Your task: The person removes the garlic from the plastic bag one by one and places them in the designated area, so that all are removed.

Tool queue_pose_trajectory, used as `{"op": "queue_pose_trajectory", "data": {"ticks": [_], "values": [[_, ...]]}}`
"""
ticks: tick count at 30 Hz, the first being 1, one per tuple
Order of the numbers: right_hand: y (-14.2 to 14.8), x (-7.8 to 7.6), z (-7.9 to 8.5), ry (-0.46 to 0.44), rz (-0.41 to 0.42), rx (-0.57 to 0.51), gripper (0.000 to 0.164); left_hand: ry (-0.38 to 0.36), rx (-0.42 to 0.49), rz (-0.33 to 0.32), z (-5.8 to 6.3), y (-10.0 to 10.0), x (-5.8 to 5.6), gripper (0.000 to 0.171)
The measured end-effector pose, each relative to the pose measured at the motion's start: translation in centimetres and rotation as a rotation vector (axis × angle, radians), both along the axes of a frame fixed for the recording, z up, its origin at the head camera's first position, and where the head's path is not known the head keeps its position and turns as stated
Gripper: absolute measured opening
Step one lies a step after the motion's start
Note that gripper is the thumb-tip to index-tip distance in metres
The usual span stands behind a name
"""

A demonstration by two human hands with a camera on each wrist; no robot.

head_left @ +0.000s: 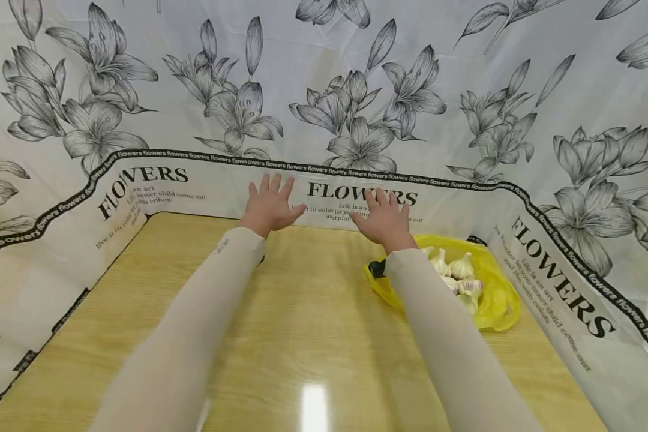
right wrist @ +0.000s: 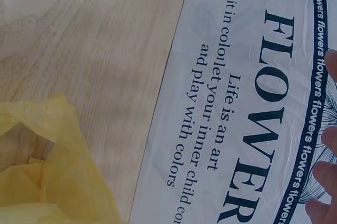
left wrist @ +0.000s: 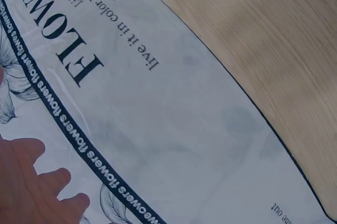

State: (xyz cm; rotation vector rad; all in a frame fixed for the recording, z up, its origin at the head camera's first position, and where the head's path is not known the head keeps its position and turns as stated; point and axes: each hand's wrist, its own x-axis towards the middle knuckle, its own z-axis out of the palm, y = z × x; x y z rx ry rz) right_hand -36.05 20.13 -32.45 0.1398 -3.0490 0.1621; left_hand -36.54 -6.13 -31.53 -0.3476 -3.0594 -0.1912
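Note:
Both arms reach forward over the wooden table (head_left: 308,312). My left hand (head_left: 270,206) is held out with fingers spread and nothing in it, in front of the printed curtain at the back. To its right, my right hand (head_left: 384,220) is likewise outstretched, fingers apart, holding nothing. A yellow plastic bag (head_left: 499,300) lies at the table's right side, nearest the right hand. Several garlic bulbs (head_left: 461,266) sit in it, some hidden behind the right forearm. Fingertips of the left hand (left wrist: 39,182) also show in the left wrist view.
A white curtain (head_left: 313,78) with black flower drawings and lettering encloses the table at the back and both sides. Its dark printed band (head_left: 281,165) runs above the table edge. A bright light reflection shows on the table's near part.

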Motion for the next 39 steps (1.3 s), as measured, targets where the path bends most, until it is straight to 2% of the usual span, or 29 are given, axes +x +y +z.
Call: {"op": "queue_pose_trajectory", "data": {"ticks": [14,24,39], "values": [[0.2,0.0,0.7,0.004,0.001,0.010,0.080,-0.004,-0.015,0.011,0.8,-0.4,-0.2,0.081],[0.9,0.3,0.8,0.015,0.011,0.020,0.081,-0.003,0.025,0.003,0.7,-0.3,0.0,0.080],[2.5,0.7,1.3,0.027,0.051,0.038,0.080,-0.023,0.041,-0.023,0.5,1.6,0.2,0.078]]}}
